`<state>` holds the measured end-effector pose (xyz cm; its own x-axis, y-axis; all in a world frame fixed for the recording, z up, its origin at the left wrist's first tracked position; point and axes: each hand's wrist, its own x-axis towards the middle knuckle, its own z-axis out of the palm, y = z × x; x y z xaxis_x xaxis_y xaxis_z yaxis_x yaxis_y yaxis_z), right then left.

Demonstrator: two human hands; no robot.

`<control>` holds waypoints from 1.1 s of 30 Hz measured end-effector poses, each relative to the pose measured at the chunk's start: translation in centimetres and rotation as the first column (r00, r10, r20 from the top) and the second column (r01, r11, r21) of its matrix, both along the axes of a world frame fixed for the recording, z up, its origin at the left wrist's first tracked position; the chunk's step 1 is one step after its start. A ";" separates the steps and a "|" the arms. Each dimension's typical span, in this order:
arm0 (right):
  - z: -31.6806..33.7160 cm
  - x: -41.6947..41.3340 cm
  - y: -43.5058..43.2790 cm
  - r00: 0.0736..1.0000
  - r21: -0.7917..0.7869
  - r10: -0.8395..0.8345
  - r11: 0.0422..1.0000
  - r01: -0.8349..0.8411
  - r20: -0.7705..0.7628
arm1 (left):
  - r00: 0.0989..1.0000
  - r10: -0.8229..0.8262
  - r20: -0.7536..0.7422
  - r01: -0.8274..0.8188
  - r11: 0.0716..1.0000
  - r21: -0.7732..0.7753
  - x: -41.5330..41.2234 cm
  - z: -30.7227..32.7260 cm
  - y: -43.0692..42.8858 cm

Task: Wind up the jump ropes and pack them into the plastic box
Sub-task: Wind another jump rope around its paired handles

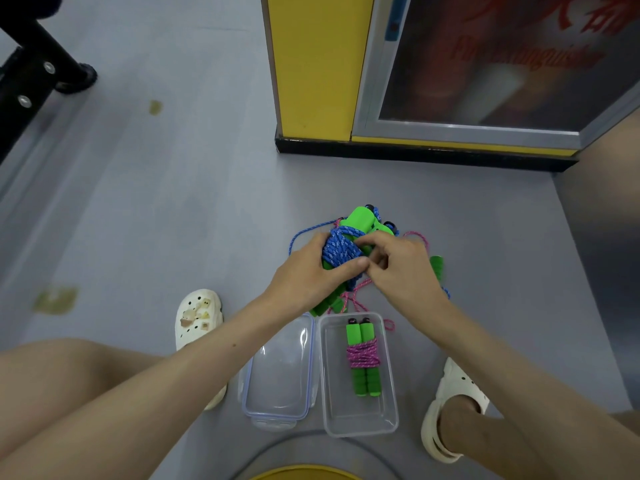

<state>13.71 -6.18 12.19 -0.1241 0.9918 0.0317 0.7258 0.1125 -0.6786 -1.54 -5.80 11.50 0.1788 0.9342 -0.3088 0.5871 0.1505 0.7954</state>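
We read only blurred red lettering, seemingly "Fire Extinguisher", on the glass cabinet door (498, 60), well beyond both grips; nothing else is legible.

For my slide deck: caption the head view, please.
Both hands, left hand and right hand, wind a blue jump rope; a wound pink jump rope lies in the plastic box.
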 end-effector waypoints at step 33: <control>1.2 0.9 0.3 0.981 -0.583 0.167 0.789 -0.195 -0.101 | 0.968 -0.134 -0.211 0.140 0.990 0.014 0.0 -0.3 -1.0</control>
